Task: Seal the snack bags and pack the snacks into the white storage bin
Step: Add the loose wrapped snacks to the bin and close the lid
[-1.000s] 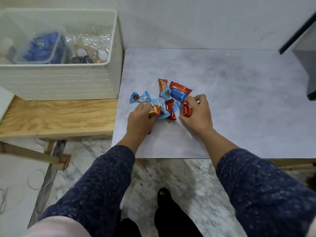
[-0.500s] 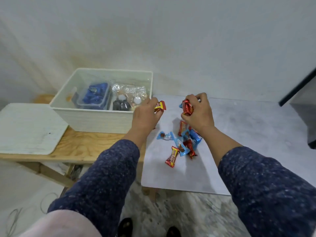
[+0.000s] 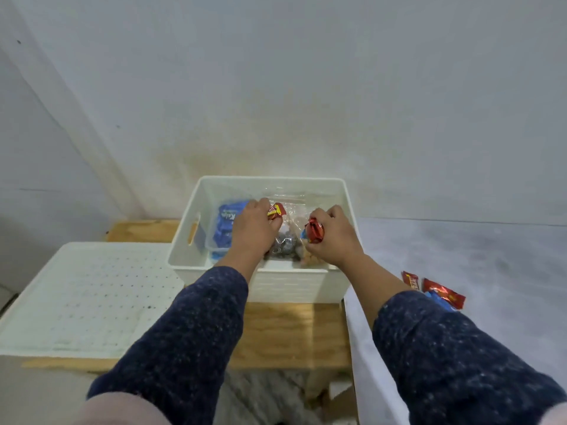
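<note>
"Kin" partly legible on blue packet (image 3: 226,216)

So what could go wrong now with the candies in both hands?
The left hand pinches a red-and-yellow candy and the right hand grips a red candy over the white storage bin; a loose grip might drop them early. A few candies on the grey mat could be forgotten.
</note>
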`<state>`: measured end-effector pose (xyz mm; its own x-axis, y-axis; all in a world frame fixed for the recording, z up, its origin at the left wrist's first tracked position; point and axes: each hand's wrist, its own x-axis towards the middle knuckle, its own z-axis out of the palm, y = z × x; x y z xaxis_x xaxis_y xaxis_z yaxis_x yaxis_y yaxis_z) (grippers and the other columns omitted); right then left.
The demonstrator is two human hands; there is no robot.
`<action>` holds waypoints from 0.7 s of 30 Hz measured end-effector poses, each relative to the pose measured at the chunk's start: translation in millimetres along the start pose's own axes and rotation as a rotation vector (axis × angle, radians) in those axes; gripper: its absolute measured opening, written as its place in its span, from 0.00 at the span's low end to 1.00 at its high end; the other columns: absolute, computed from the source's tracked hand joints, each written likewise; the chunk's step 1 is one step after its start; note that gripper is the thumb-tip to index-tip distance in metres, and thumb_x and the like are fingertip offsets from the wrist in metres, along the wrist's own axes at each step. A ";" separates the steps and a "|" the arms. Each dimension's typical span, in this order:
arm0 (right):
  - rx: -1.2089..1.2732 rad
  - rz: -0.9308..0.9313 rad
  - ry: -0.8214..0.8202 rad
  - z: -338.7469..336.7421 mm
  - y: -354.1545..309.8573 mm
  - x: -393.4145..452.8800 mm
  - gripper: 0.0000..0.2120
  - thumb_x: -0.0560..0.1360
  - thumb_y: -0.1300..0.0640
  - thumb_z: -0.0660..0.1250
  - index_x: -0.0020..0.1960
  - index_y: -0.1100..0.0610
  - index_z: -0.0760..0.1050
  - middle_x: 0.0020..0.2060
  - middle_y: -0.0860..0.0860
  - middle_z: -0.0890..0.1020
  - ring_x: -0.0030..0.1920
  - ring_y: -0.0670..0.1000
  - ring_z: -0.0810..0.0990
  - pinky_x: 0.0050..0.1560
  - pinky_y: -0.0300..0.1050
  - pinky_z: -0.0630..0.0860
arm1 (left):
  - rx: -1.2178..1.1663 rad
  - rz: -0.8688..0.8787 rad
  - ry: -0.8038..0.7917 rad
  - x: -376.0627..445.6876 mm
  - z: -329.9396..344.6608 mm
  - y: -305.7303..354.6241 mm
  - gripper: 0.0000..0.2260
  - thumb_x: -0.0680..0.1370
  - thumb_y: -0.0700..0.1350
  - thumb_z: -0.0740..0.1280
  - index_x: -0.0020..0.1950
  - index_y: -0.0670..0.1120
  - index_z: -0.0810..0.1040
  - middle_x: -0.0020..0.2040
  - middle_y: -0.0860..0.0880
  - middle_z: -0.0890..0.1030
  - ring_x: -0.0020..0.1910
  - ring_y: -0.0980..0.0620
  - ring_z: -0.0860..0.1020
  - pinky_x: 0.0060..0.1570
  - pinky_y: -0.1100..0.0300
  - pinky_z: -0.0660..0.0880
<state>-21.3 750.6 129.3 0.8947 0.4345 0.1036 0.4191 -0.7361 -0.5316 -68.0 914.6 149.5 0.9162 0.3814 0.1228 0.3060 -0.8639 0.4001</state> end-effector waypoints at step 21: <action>-0.225 0.204 -0.192 -88.6 39.1 -2.7 0.40 0.72 0.46 0.69 0.76 0.60 0.55 0.75 0.55 0.59 0.72 0.54 0.64 0.70 0.47 0.64 | 0.188 0.226 -0.273 35.1 11.0 67.2 0.26 0.77 0.54 0.61 0.70 0.40 0.66 0.67 0.42 0.69 0.67 0.44 0.67 0.62 0.51 0.69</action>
<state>6.4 674.6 182.7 0.9271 0.3406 -0.1566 0.2775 -0.9044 -0.3241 -12.5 866.3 170.7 0.9931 0.0958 -0.0670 0.1081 -0.9708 0.2142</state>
